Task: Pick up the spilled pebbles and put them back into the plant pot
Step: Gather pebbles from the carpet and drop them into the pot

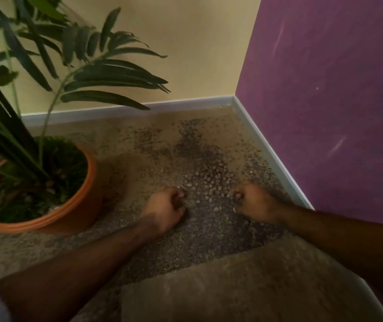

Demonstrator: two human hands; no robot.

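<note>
Small pale pebbles (209, 182) lie scattered over the speckled floor between my two hands. An orange plant pot (79, 212) with a green leafy plant (23, 126) stands at the left; a few pebbles show inside it near the stems. My left hand (165, 206) rests on the floor just right of the pot, fingers curled around some pebbles. My right hand (254, 201) rests on the floor near the right wall, fingers curled in a fist over pebbles.
A yellow wall (174, 43) with a grey skirting board runs along the back. A purple wall (325, 101) closes the right side, forming a corner. Long leaves overhang the floor at the left.
</note>
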